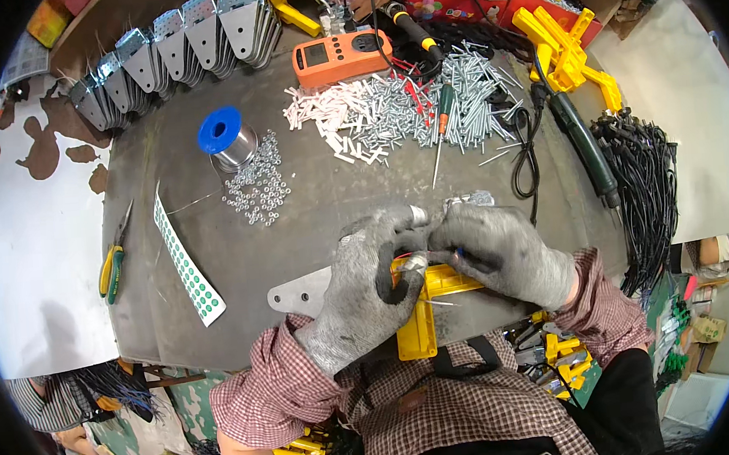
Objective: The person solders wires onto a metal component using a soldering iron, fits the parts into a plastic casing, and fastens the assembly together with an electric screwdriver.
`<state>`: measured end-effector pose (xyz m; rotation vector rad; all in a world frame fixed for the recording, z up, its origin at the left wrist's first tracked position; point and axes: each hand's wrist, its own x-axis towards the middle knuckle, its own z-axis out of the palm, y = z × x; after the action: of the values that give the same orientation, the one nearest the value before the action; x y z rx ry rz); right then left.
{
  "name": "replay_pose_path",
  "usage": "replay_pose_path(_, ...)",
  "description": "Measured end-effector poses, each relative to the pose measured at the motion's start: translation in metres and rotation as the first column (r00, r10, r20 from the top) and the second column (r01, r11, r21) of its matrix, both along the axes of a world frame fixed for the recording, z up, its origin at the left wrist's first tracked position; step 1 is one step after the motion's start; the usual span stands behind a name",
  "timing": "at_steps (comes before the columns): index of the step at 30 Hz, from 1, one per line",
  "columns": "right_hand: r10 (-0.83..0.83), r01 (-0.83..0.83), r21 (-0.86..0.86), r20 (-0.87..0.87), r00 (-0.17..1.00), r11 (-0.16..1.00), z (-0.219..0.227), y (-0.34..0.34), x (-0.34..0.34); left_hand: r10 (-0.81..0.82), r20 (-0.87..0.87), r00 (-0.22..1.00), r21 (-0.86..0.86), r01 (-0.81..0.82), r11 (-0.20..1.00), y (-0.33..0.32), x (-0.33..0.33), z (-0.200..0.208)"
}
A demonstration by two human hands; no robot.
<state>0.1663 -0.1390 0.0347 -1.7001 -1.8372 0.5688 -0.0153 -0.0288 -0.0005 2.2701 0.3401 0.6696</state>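
Both my hands wear grey gloves and meet over a yellow plastic housing at the table's front edge. My left hand is closed in a pinch, thumb against the fingers. My right hand pinches just beside it. Thin reddish strands, like wires, show between the fingertips; their ends are hidden by the gloves. A speck of blue peeks out at the right fingers. Left of the housing, a flat grey metal plate with holes reaches out from beneath my left hand. A small clear-and-metal piece lies beyond my right hand.
Behind lie a solder spool, metal nuts, screws, white sleeves, a screwdriver and an orange meter. Pliers and a sticker strip lie left; a corded green-black tool and black cables right.
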Motion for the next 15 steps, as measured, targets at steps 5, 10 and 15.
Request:
replay_pose_path(5, -0.214, -0.007, -0.336, -0.616, 0.758, 0.942, -0.020, 0.012, 0.013, -0.003, 0.006, 1.000, -0.294, 0.004, 0.956, 0.008, -0.015, 0.010)
replay_pose_path(10, -0.211, 0.016, -0.311, -0.604, 0.768, 0.950, -0.033, 0.016, 0.016, -0.047, -0.039, 0.998, 0.167, 0.053, 0.985, 0.018, -0.040, 0.027)
replay_pose_path(15, -0.173, -0.042, -0.279, -0.699, 0.694, 0.959, -0.039, 0.010, 0.017, -0.180, -0.154, 0.972, 0.317, 0.221, 0.922, 0.017, -0.025, 0.032)
